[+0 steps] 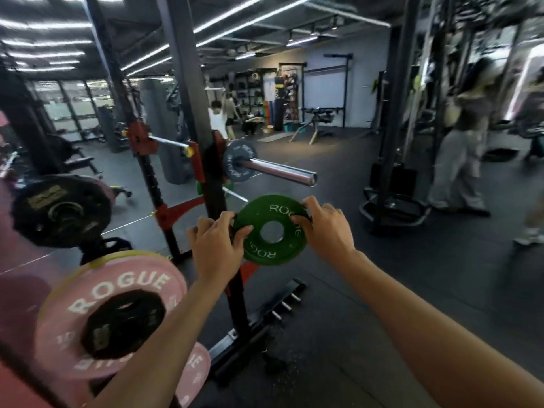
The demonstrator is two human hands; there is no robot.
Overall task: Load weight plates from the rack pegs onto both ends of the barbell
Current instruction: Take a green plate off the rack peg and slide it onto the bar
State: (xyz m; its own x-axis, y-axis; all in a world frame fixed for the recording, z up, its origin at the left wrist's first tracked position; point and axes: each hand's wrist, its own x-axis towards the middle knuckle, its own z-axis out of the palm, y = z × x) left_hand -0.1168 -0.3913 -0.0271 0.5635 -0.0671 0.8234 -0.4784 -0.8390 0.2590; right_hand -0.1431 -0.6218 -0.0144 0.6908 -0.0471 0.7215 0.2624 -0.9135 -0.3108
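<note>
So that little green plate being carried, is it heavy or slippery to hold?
Probably heavy for its size: both hands grip the green plate by its rim. It looks rigid, a flat disc with no sag. Its matte face should not be very slippery, but being round it would likely roll if dropped on edge.

A: Plate between both hands?
B: Green plate, white ROGUE lettering round the face.
A: Above the hands?
B: Grey plate with pale lettering, on a shiny silver barbell sleeve. Rack upright is black with red brackets.
A: Left of the left hand?
B: Pink plate, white ROGUE text, yellowish rim, black plate over its centre. Higher up, another black plate against a pink one.
A: Under the hands?
B: Floor is dark grey, nearly black, with pale specks.
A: Far side?
B: Red plate on the far end.
</note>
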